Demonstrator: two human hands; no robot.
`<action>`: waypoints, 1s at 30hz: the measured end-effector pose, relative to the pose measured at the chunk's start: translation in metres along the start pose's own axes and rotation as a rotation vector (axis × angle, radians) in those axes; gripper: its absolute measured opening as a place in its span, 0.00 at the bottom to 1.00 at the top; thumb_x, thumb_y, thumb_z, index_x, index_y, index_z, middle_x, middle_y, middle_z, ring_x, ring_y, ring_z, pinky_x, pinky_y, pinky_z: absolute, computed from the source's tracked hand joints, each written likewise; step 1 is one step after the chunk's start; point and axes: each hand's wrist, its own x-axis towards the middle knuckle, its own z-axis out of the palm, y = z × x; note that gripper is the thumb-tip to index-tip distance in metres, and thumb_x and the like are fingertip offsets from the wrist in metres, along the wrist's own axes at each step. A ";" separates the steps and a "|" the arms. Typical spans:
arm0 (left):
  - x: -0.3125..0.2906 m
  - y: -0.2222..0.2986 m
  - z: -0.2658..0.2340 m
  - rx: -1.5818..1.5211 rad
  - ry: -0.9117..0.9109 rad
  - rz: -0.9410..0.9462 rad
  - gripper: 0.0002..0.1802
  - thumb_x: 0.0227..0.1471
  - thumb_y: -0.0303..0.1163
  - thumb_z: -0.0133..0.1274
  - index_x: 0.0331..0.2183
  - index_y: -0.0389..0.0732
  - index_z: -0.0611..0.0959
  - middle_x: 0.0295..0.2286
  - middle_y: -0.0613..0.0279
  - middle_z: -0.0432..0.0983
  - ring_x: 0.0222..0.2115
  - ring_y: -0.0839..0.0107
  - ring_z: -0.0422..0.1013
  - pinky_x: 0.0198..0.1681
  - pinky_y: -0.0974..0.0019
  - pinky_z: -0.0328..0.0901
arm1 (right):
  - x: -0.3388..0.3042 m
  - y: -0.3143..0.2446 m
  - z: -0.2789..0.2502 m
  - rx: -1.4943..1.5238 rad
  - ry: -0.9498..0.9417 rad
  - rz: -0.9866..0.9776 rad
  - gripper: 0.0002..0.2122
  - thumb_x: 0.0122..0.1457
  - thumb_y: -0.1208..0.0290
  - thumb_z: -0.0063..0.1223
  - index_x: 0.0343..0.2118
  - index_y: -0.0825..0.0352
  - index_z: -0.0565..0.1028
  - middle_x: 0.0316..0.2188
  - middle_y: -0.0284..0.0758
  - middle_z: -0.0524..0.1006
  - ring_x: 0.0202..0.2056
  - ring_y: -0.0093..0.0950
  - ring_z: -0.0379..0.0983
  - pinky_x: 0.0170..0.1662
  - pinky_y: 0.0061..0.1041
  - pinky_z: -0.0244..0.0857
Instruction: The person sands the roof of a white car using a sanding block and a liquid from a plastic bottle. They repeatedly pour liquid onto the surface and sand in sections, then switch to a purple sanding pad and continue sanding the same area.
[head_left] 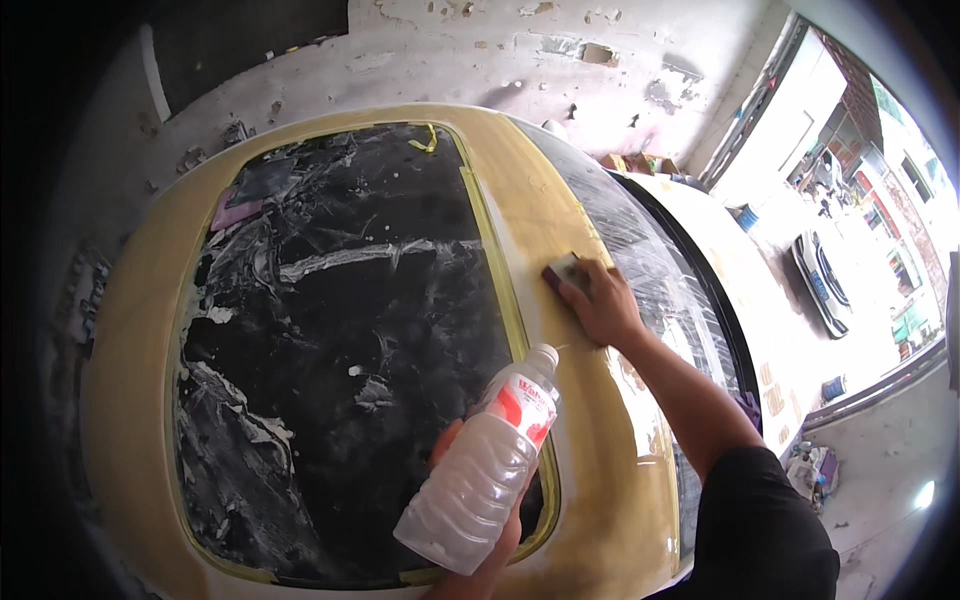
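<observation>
My right hand [608, 305] is closed around a small sanding block [566, 272], pressed to the tan, sanded-looking strip of a car roof [540, 215] beside the windshield [610, 210]. Tilted in my left hand [508, 535] is a clear plastic bottle [465, 490] with a red and white label. Its neck points up and right, toward the roof strip, and I see no cap on it. Below the bottle lies a black, dusty covered roof panel [420, 320], edged with yellow masking tape [490, 250]. Wet-looking shine shows on the roof strip below my right hand.
A loose bit of yellow tape [428, 140] and a purplish piece [236, 212] lie on the black panel. The car's white hood [690, 215] extends right toward a bright doorway. A detached bumper [820, 285] and blue buckets [748, 217] stand there. A chipped wall [450, 60] rises beyond.
</observation>
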 end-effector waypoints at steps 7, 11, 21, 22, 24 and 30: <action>-0.003 -0.014 0.004 -0.110 0.007 -0.051 0.36 0.48 0.30 0.68 0.55 0.32 0.68 0.47 0.53 0.70 0.47 0.62 0.68 0.52 0.60 0.64 | 0.130 -0.001 0.032 0.004 0.040 0.148 0.31 0.62 0.42 0.47 0.55 0.67 0.69 0.42 0.59 0.78 0.46 0.56 0.75 0.50 0.49 0.68; -0.008 -0.024 0.009 -0.139 0.055 -0.094 0.35 0.49 0.31 0.67 0.55 0.33 0.69 0.46 0.54 0.69 0.47 0.63 0.67 0.53 0.60 0.63 | 0.150 -0.002 0.037 -0.015 0.043 0.202 0.29 0.62 0.44 0.50 0.56 0.64 0.71 0.42 0.55 0.79 0.43 0.51 0.78 0.47 0.43 0.71; -0.007 -0.014 0.003 0.028 0.024 -0.084 0.39 0.49 0.33 0.69 0.56 0.28 0.68 0.50 0.46 0.70 0.48 0.54 0.71 0.51 0.56 0.67 | -0.033 0.007 -0.003 0.064 0.015 -0.097 0.27 0.57 0.55 0.61 0.56 0.66 0.71 0.50 0.48 0.76 0.53 0.46 0.72 0.57 0.41 0.65; -0.008 -0.014 0.003 0.020 0.019 -0.080 0.39 0.49 0.33 0.69 0.56 0.28 0.68 0.50 0.46 0.70 0.47 0.55 0.71 0.51 0.57 0.67 | 0.007 0.006 0.004 0.044 0.032 0.049 0.28 0.58 0.52 0.59 0.55 0.67 0.71 0.49 0.52 0.76 0.52 0.47 0.72 0.55 0.41 0.65; -0.008 -0.014 0.004 -0.018 0.037 -0.053 0.39 0.49 0.32 0.69 0.56 0.27 0.67 0.49 0.46 0.71 0.47 0.55 0.72 0.51 0.58 0.68 | 0.080 0.005 0.015 0.019 0.068 0.116 0.33 0.60 0.40 0.50 0.54 0.67 0.71 0.43 0.55 0.77 0.47 0.51 0.75 0.51 0.43 0.69; -0.010 -0.017 0.003 0.128 0.027 0.006 0.38 0.48 0.31 0.69 0.55 0.27 0.69 0.50 0.46 0.71 0.48 0.55 0.71 0.53 0.58 0.67 | 0.060 0.020 0.022 0.061 0.117 0.065 0.33 0.60 0.42 0.51 0.56 0.68 0.70 0.45 0.57 0.77 0.47 0.52 0.75 0.51 0.44 0.69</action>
